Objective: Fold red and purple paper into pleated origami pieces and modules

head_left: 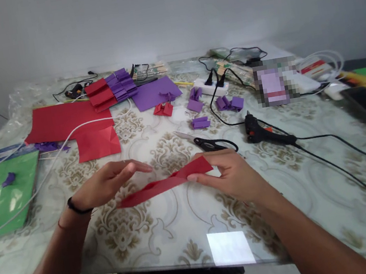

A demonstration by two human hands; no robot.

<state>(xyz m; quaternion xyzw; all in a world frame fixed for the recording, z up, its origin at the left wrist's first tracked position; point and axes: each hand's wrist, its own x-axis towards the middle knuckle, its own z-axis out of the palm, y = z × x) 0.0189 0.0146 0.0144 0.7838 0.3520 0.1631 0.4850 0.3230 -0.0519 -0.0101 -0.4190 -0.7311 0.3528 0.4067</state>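
A long strip of red paper [163,185], creased along its middle, is tilted just above the table in front of me. My right hand [226,171] pinches its right end between thumb and fingers. My left hand [110,181], with a dark band at the wrist, hovers over the strip's left part, its fingers stretched out and apart from the thumb. Just beyond the right hand lie black-handled scissors [215,143], blades pointing left. Farther right, a black glue gun [266,133] rests on its side.
Red paper sheets [65,118], a purple sheet [157,92] and several small folded purple pieces [200,123] lie towards the back. A green paper pack [8,197] is at left. Cords cross both sides; a white power strip [211,86] stands near the wall.
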